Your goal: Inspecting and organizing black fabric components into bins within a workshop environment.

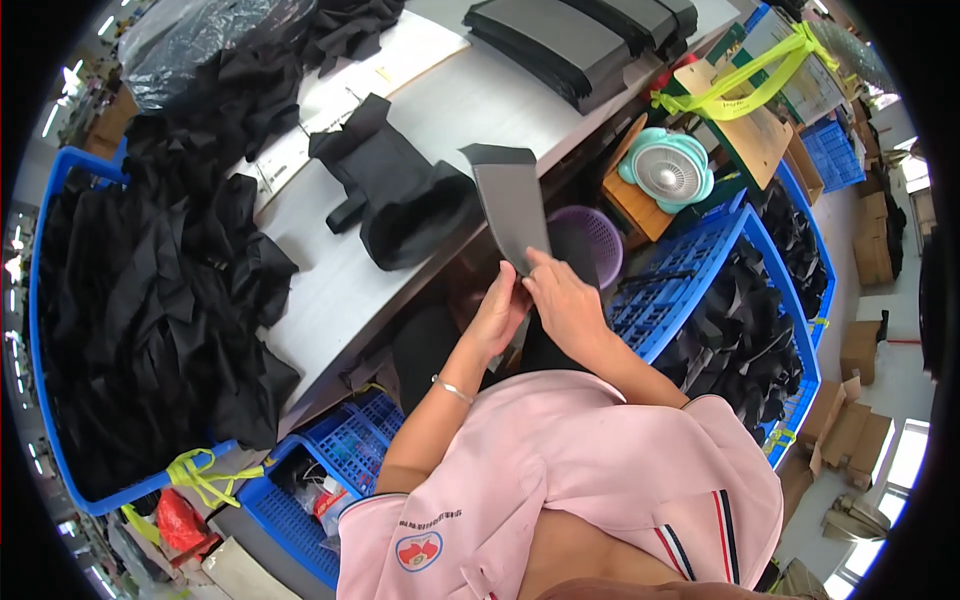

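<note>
Your left hand (497,312) and right hand (563,303) both pinch the lower end of a grey panel (512,205), which stands up at twelve o'clock from them. At ten o'clock, black pieces (395,190) lie on the table (330,290).

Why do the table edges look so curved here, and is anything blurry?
Head view: the fisheye lens bends the white worktable edge and leaves black corners; the stiff grey fabric panel held by both hands is sharp; bright window glare washes out the right rim.
</note>
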Demonstrator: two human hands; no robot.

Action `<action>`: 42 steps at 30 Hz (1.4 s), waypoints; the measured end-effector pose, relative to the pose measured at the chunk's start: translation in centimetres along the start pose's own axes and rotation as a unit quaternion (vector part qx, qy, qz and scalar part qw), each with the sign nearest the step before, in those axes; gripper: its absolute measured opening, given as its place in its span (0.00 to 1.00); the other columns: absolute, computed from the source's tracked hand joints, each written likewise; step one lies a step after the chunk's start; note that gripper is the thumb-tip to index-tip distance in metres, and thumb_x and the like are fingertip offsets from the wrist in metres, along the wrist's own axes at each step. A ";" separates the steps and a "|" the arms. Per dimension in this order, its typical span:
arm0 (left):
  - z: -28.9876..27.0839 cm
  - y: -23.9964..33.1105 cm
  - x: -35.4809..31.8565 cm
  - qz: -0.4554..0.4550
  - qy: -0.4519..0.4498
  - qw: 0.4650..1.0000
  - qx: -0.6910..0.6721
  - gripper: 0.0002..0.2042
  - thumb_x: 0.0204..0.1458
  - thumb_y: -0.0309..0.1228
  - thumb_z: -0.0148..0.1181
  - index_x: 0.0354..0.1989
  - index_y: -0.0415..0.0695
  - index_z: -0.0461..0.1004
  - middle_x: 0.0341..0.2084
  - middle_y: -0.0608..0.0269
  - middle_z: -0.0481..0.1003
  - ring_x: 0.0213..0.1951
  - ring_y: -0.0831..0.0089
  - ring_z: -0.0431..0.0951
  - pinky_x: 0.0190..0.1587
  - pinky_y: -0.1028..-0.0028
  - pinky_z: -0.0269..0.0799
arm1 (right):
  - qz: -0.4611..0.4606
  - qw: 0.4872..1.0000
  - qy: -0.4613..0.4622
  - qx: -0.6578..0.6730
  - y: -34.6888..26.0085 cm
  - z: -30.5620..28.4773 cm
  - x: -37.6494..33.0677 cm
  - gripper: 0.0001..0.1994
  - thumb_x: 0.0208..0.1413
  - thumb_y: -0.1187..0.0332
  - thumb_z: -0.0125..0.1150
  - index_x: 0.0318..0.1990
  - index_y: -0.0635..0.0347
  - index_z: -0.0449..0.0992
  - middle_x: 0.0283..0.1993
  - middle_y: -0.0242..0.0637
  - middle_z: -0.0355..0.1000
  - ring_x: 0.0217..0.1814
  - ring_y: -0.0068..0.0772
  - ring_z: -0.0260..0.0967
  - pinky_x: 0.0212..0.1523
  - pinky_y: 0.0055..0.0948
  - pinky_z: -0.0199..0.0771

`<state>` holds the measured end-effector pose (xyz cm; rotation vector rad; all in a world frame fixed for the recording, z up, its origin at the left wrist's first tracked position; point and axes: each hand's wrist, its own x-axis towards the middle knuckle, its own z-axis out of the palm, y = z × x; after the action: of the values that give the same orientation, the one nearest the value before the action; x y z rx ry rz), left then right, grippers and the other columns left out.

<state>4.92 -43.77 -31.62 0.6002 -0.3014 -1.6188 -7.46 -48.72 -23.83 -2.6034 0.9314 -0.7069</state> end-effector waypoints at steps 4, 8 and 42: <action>-1.8 -1.8 -1.0 -0.052 -0.040 0.997 -0.042 0.50 0.42 0.64 0.65 0.67 0.42 0.57 0.63 0.59 0.64 0.63 0.64 0.66 0.65 0.60 0.65 | 0.027 0.986 -0.050 0.155 -1.8 -2.2 -3.0 0.07 0.65 0.69 0.53 0.42 0.66 0.69 0.55 0.48 0.73 0.52 0.49 0.74 0.45 0.37 0.77; 3.2 1.0 -2.0 0.011 -0.121 0.986 -0.112 0.44 0.44 0.55 0.71 0.65 0.40 0.61 0.65 0.51 0.64 0.65 0.53 0.66 0.67 0.54 0.63 | 0.091 0.940 -0.078 0.318 -1.9 -3.5 -4.5 0.05 0.64 0.71 0.55 0.41 0.64 0.71 0.51 0.44 0.75 0.44 0.47 0.75 0.41 0.35 0.75; 3.2 13.2 -2.9 0.379 0.195 0.550 0.718 0.33 0.38 0.09 0.48 0.58 0.43 0.74 0.63 0.60 0.68 0.52 0.55 0.68 0.58 0.66 0.67 | 0.020 0.991 -0.124 0.039 -3.3 -0.2 2.8 0.18 0.57 0.73 0.57 0.56 0.58 0.72 0.33 0.46 0.76 0.31 0.51 0.75 0.29 0.43 0.75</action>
<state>14.40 -43.35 -21.48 1.7059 -1.3740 -0.0037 -3.97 -48.11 -21.33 -2.5239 0.8593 -0.3892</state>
